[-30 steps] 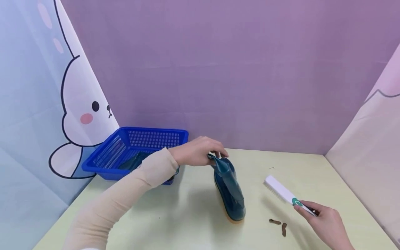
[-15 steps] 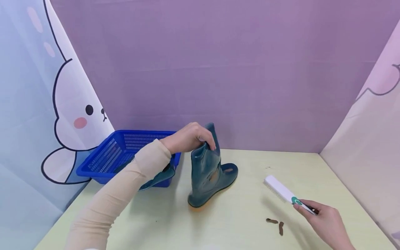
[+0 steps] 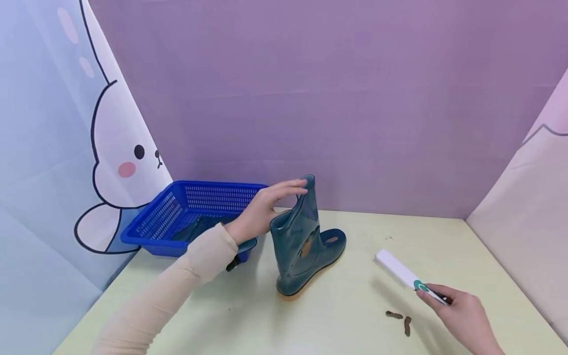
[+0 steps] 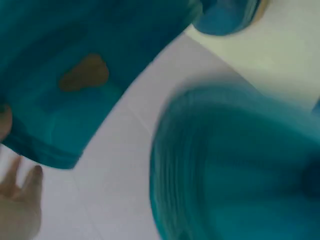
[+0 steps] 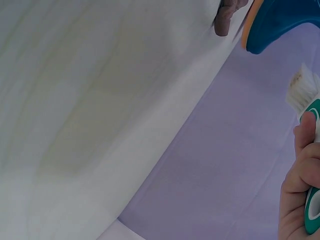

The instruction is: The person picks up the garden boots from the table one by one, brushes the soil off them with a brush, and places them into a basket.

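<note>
A dark teal rain boot (image 3: 295,246) stands upright on the table, toe pointing to the far right, with brown patches on its ankle and toe. My left hand (image 3: 262,209) is at the top of its shaft, fingers stretched out to the rim. In the left wrist view, the hand's fingers (image 4: 25,195) are spread beside the patched shaft (image 4: 85,115). My right hand (image 3: 466,313) grips a white and green scrub brush (image 3: 397,267) by its handle, bristles facing down above the table. Brown soiling marks the bristles (image 5: 302,90) in the right wrist view.
A blue plastic basket (image 3: 224,185) stands at the back left, with another teal boot (image 3: 199,228) lying in it. Two brown mud-like strips (image 3: 394,314) lie on the table (image 3: 346,325) near the brush. Fabric walls (image 3: 355,108) enclose the back and sides.
My left hand turned the boot from heel-away to toe pointing far right and set it upright, then loosened its fingers from the shaft. The right hand and brush kept their place.
</note>
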`<state>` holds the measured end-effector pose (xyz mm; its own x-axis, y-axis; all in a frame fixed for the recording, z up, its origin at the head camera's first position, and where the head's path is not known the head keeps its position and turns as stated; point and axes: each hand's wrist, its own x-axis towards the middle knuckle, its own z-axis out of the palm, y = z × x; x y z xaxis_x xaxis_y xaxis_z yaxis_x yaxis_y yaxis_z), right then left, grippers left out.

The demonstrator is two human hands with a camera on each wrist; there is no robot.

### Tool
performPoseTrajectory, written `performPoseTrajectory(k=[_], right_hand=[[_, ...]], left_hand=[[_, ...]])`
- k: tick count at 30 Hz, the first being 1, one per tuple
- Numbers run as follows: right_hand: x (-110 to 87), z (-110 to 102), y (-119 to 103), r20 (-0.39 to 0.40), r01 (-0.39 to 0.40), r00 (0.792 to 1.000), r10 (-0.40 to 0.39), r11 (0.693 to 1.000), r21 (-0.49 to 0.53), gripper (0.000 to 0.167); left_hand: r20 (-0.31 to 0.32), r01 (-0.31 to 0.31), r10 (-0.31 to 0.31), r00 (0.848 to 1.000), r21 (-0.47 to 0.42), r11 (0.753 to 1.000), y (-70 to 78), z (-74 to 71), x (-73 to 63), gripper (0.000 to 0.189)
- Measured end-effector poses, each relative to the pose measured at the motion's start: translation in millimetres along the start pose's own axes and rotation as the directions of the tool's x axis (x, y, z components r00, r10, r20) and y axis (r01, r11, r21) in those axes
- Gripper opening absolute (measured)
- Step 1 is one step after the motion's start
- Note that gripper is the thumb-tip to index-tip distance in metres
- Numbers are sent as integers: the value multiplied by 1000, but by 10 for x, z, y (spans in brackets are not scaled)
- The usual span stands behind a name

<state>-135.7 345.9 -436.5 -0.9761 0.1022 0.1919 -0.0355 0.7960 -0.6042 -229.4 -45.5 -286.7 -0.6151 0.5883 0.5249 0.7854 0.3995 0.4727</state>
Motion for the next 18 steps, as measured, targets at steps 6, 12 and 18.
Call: performPoseTrajectory(k=[6, 12, 18], right_hand=[[-1, 14, 21, -14, 4, 1000, -4, 1000, -7, 37], [-8, 22, 10, -35, 16, 999, -16, 1000, -5, 35], [5, 25, -11, -35, 20, 999, -21, 1000, -12, 35]], left_hand=[[-79, 254, -291, 953, -314, 915, 106, 8, -184, 40], [-88, 338, -403, 911, -397, 853, 254, -53, -311, 25], [-69, 348, -407, 911, -404, 846, 393, -42, -377, 27]])
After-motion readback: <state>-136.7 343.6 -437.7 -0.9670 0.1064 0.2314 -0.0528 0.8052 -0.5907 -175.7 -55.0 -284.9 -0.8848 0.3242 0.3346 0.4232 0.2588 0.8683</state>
